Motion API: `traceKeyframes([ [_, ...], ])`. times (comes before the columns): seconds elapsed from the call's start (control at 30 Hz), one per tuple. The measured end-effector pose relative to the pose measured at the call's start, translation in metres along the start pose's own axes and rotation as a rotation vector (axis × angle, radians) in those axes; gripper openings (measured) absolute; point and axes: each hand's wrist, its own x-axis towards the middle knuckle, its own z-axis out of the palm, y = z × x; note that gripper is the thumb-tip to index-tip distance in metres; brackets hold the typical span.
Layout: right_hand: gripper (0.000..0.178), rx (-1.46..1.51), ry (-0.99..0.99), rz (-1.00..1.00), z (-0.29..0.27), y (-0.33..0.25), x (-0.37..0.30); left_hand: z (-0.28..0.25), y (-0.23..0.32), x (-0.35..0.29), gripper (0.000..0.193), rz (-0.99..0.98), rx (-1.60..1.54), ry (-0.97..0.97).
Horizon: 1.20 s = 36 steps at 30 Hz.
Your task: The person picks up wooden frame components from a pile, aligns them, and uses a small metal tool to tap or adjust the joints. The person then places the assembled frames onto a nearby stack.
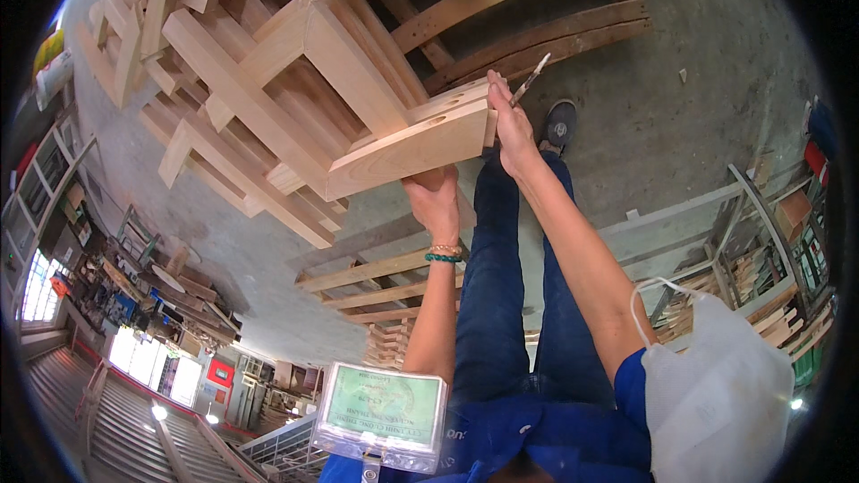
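A grey concrete workshop floor [698, 80] carries curved wooden slats [537, 40]. The left hand [436, 201] grips a pale wooden frame piece [407, 150]; the right hand [512, 121] pinches a thin brush [531, 79].

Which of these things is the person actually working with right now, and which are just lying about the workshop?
In use:
- wooden frame piece, gripped from below by the left hand
- thin stick-like tool, held in the right hand at the frame's end

Lying about:
- curved wooden slats on the floor
- flat planks
- stacked wooden parts
- white face mask
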Motion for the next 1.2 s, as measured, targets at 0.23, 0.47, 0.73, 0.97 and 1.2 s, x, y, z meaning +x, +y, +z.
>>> traceKeyframes([
  [0.23, 0.062, -0.217, 0.0, 0.093, 0.005, 0.0, -0.002, 0.001, -0.009, 0.01, 0.069, -0.007, 0.013, 0.158],
  [0.47, 0.061, -0.324, 0.09, -0.049, 0.004, 0.006, 0.001, -0.003, -0.006, 0.01, 0.064, -0.114, -0.029, 0.132],
  [0.73, 0.059, -0.339, 0.109, 0.157, -0.059, 0.034, -0.047, 0.003, -0.009, 0.01, 0.067, -0.02, 0.024, 0.228],
  [0.97, 0.062, -0.321, 0.133, 0.292, -0.097, 0.072, -0.081, 0.011, -0.008, 0.018, 0.078, -0.065, -0.229, 0.288],
  [1.2, 0.06, -0.274, 0.087, 0.356, -0.104, 0.075, -0.088, -0.002, -0.041, -0.023, 0.075, 0.025, -0.059, 0.057],
])
